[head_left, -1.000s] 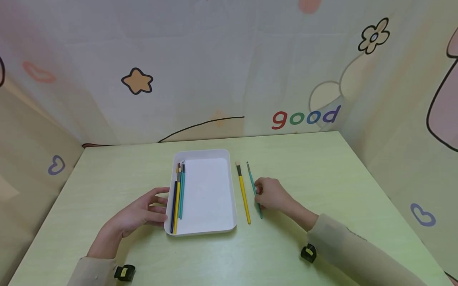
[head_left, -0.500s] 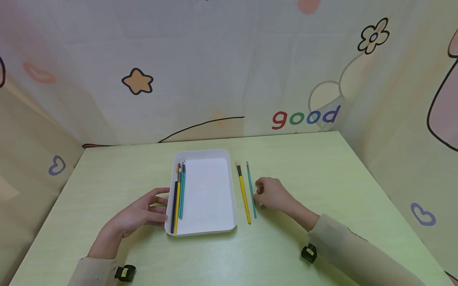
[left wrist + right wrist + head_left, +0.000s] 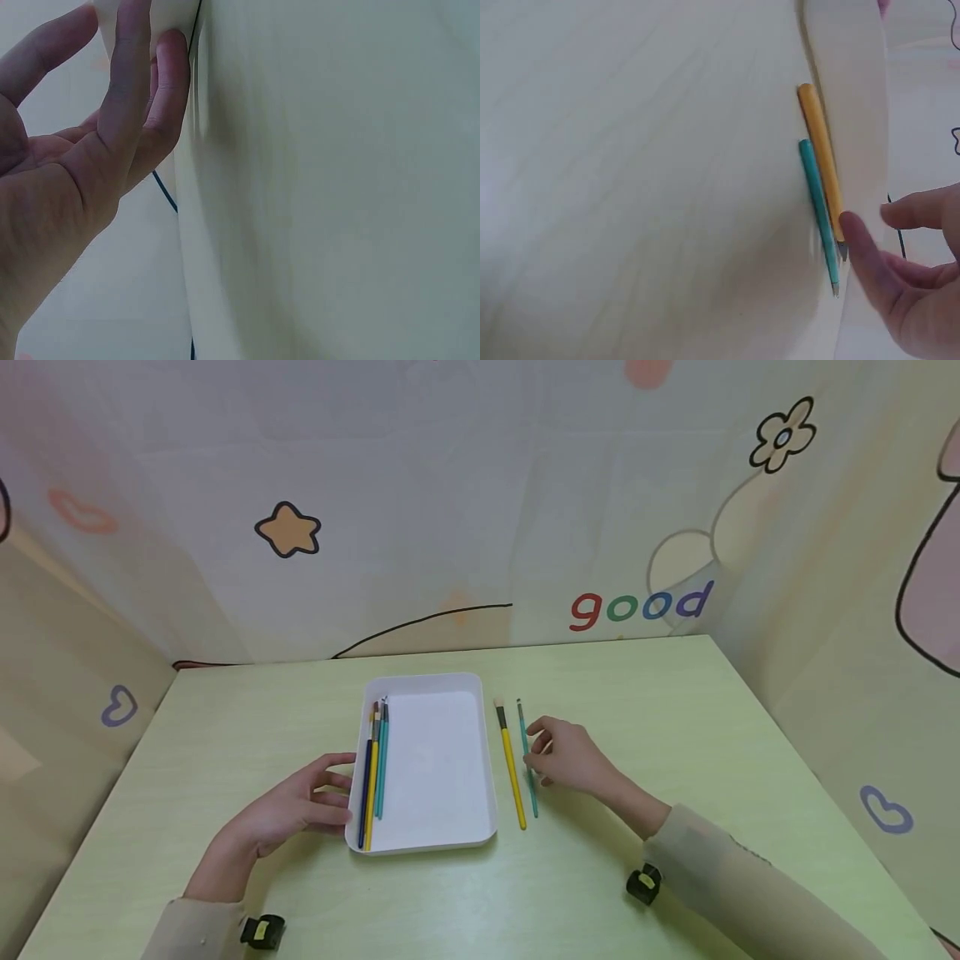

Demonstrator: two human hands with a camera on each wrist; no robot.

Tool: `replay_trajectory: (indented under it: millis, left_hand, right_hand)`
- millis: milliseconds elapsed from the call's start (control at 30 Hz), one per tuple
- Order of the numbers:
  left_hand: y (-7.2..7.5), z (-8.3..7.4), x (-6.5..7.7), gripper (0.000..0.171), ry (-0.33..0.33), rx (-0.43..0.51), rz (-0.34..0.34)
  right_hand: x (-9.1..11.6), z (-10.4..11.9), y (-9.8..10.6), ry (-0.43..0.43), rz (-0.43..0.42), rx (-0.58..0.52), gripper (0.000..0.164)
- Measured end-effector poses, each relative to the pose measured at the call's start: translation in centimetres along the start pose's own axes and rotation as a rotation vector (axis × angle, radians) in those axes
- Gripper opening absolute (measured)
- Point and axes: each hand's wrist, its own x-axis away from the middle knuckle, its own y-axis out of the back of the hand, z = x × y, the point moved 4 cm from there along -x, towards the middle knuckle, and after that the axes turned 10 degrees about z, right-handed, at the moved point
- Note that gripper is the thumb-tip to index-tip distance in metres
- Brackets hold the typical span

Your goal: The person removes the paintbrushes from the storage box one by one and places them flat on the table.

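Observation:
A white tray stands on the table, with several paintbrushes lying side by side along its left wall: a dark blue one, a yellow one and teal ones. My left hand rests its spread fingertips against the tray's left side; the left wrist view has them at the tray's wall. Right of the tray lie a yellow paintbrush and a teal paintbrush, nearly parallel. Over the teal brush hovers my right hand, thumb and fingers parted in the right wrist view, nothing between them.
The pale green table ends at the back against a printed cloth wall. Similar cloth hangs at both sides. Each sleeve cuff has a small black device beside it.
The right hand has shifted the teal brush's handle left, nearer to the yellow brush, then loosened its fingers and lifted slightly up and left. The left hand and tray have stayed put.

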Motion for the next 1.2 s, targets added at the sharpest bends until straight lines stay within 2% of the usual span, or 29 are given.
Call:
replay_trajectory:
  millis: [133, 267, 433, 633, 967, 1200]
  left_hand:
    - [0.0, 0.0, 0.1, 0.086, 0.001, 0.001, 0.003]
    - [0.1, -0.2, 0.1, 0.085, 0.007, -0.007, 0.004]
    - [0.1, -0.3, 0.0, 0.085, 0.009, -0.007, 0.003]
    - [0.1, -0.1, 0.0, 0.085, 0.008, -0.006, 0.007]
    - [0.1, 0.0, 0.0, 0.085, 0.01, 0.006, 0.013]
    - [0.1, 0.0, 0.0, 0.085, 0.021, 0.004, 0.01]
  right_hand:
    - [-0.3, 0.8, -0.3, 0.045, 0.028, -0.208, 0.035]
    - [-0.5, 2.2, -1.1, 0.081, 0.095, -0.428, 0.037]
    - [-1.2, 4.6, -2.4, 0.106, 0.204, -0.56, 0.043]
    - [-2.3, 6.5, -4.3, 0.081, 0.3, -0.611, 0.047]
    - [-4.2, 6.9, -8.0, -0.029, 0.333, -0.627, 0.055]
    - [-4.9, 7.8, -10.0, -0.002, 0.402, -0.631, 0.052]
